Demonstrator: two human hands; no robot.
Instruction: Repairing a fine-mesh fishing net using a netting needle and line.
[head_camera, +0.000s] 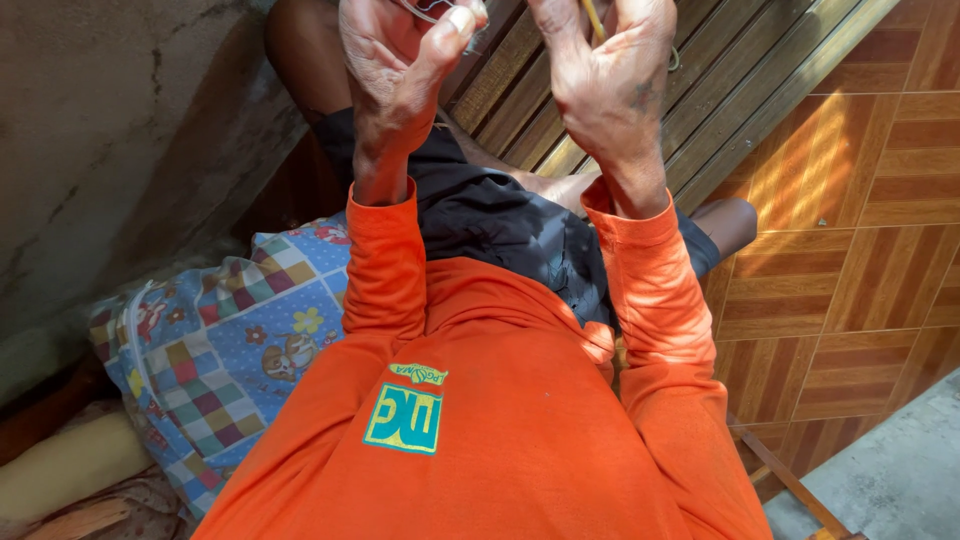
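Both my hands are raised to the top edge of the head view, above my lap. My left hand (400, 60) has its fingers curled around a thin whitish strand or small pale thing (440, 12), mostly cut off by the frame. My right hand (605, 80) pinches a thin yellowish strip (592, 15) that runs up out of view. The two hands are close together but apart. I wear an orange long-sleeved shirt (500, 400) and dark shorts (500, 215). What the strands belong to is hidden.
A patchwork cushion (230, 340) with blue and coloured squares lies at my left beside a rough grey wall (110, 130). Wooden slats (720, 70) run behind my hands. Brown patterned floor tiles (860, 250) lie to the right, with a grey concrete patch (900, 470).
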